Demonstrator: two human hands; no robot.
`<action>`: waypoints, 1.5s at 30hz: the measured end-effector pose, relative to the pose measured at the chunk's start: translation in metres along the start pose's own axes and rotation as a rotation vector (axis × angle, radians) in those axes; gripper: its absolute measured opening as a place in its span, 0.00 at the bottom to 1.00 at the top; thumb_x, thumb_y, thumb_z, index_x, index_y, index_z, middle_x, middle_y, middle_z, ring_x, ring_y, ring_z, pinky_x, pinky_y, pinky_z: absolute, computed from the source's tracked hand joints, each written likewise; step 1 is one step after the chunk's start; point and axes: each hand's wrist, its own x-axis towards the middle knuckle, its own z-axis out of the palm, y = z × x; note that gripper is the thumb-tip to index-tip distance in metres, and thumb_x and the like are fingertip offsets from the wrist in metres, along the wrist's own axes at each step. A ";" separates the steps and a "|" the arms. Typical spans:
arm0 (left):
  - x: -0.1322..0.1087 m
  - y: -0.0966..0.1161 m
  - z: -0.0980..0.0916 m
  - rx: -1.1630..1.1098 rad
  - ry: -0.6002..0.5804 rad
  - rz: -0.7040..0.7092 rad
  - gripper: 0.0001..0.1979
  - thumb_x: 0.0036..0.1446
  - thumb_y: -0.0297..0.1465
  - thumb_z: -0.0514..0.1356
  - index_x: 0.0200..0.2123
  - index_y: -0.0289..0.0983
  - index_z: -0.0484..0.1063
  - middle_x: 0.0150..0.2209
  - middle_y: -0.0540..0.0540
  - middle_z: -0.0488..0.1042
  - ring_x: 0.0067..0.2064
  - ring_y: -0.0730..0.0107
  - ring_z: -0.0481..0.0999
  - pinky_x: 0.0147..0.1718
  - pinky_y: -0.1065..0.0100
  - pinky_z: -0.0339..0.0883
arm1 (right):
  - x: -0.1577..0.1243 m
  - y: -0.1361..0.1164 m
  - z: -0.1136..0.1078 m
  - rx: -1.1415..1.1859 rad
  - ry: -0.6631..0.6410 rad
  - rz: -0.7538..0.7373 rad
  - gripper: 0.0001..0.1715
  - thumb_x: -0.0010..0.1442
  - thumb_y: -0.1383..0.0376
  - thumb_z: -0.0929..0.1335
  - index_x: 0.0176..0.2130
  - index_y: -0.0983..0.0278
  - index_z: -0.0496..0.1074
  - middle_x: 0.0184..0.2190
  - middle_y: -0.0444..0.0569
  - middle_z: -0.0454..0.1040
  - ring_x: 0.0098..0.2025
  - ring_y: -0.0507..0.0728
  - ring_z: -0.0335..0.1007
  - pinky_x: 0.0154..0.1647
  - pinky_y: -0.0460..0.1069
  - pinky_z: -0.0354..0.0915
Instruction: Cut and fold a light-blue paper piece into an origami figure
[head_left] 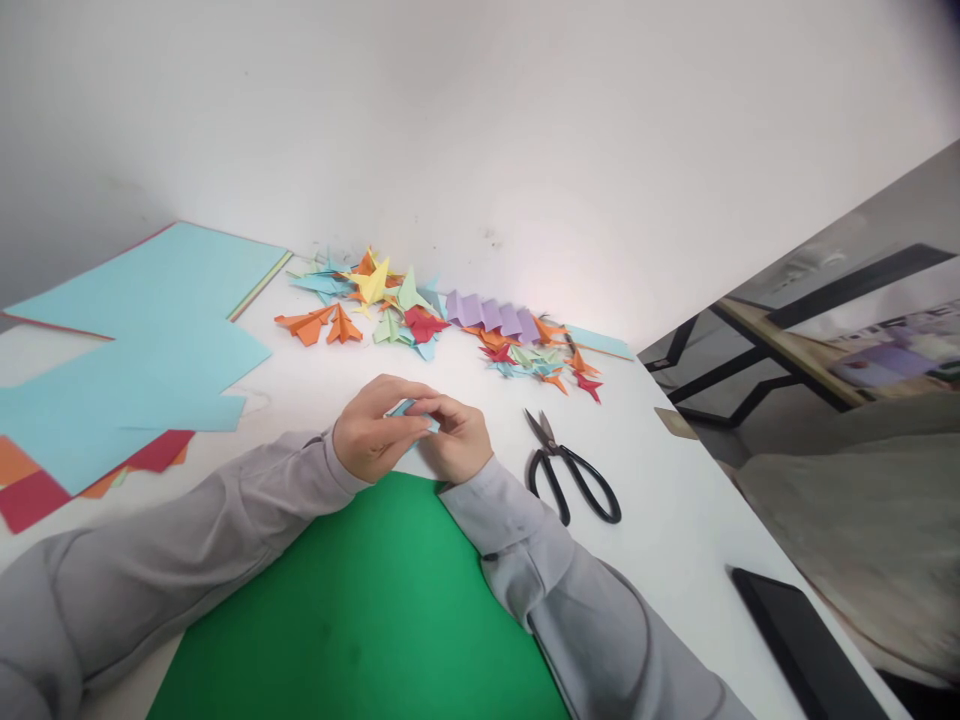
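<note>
A small piece of folded light blue paper (433, 425) is pinched between my two hands, over the top edge of a green sheet (367, 600). My left hand (379, 430) closes on it from the left, with the fingers bent over the top. From the right, my right hand (457, 437) grips the same piece with thumb and fingers. Much of the paper is hidden behind the fingers. Black-handled scissors (551, 445) lie on the white table to the right of my right hand, blades slightly apart.
Large light blue sheets (165, 370) spread over the left side, with red and orange sheets (34, 500) under them. Folded paper shapes (371, 283) and a purple pleated strip (491, 316) lie along the wall. A black flat device (806, 640) is at the right edge.
</note>
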 end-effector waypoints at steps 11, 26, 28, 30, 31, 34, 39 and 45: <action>-0.003 0.001 0.002 0.006 0.002 0.027 0.10 0.48 0.19 0.56 0.33 0.37 0.68 0.41 0.41 0.70 0.40 0.67 0.70 0.35 0.62 0.68 | 0.000 -0.001 -0.002 -0.091 -0.047 -0.044 0.09 0.45 0.69 0.69 0.31 0.61 0.74 0.33 0.46 0.76 0.39 0.58 0.71 0.43 0.54 0.65; 0.002 0.005 0.001 0.029 -0.033 0.037 0.07 0.50 0.24 0.57 0.35 0.37 0.68 0.42 0.41 0.72 0.40 0.66 0.70 0.36 0.62 0.69 | 0.001 -0.002 0.000 -0.045 -0.004 -0.027 0.08 0.43 0.71 0.68 0.28 0.62 0.73 0.29 0.46 0.75 0.37 0.57 0.70 0.40 0.53 0.65; 0.002 0.003 0.001 0.034 -0.021 0.006 0.11 0.48 0.28 0.61 0.37 0.36 0.68 0.42 0.38 0.71 0.41 0.64 0.70 0.36 0.61 0.69 | 0.002 -0.004 0.000 -0.023 0.004 0.007 0.09 0.43 0.70 0.68 0.29 0.61 0.73 0.31 0.46 0.76 0.39 0.58 0.70 0.42 0.54 0.65; 0.001 0.001 0.001 0.042 -0.009 -0.041 0.15 0.47 0.30 0.62 0.41 0.36 0.67 0.42 0.37 0.71 0.40 0.64 0.70 0.36 0.60 0.69 | 0.003 -0.006 0.000 0.000 0.010 0.015 0.09 0.43 0.70 0.68 0.28 0.61 0.73 0.32 0.46 0.76 0.39 0.58 0.70 0.43 0.54 0.65; 0.000 0.001 0.001 0.049 -0.009 -0.063 0.15 0.47 0.28 0.61 0.41 0.36 0.67 0.42 0.37 0.71 0.40 0.64 0.70 0.35 0.60 0.69 | 0.003 -0.006 0.000 0.011 0.013 0.013 0.09 0.43 0.71 0.68 0.28 0.61 0.73 0.32 0.46 0.76 0.39 0.58 0.71 0.43 0.54 0.65; -0.002 -0.001 0.001 0.055 -0.010 -0.095 0.10 0.49 0.23 0.58 0.37 0.38 0.68 0.42 0.39 0.70 0.41 0.66 0.70 0.34 0.62 0.69 | 0.003 -0.006 0.000 0.027 0.016 0.008 0.09 0.43 0.72 0.67 0.28 0.62 0.73 0.32 0.46 0.76 0.38 0.57 0.71 0.43 0.54 0.66; -0.002 -0.001 0.001 0.011 -0.007 -0.028 0.08 0.49 0.20 0.56 0.31 0.38 0.68 0.42 0.42 0.70 0.41 0.66 0.70 0.35 0.63 0.68 | 0.001 -0.001 0.000 0.033 -0.004 -0.002 0.09 0.43 0.72 0.68 0.29 0.61 0.73 0.35 0.47 0.76 0.41 0.58 0.71 0.45 0.54 0.65; 0.000 0.004 0.001 -0.027 -0.006 0.058 0.11 0.48 0.18 0.54 0.32 0.37 0.68 0.42 0.41 0.69 0.41 0.67 0.70 0.34 0.63 0.68 | 0.002 -0.001 -0.001 -0.049 -0.020 -0.001 0.11 0.42 0.72 0.68 0.30 0.61 0.74 0.32 0.46 0.77 0.38 0.58 0.71 0.44 0.54 0.65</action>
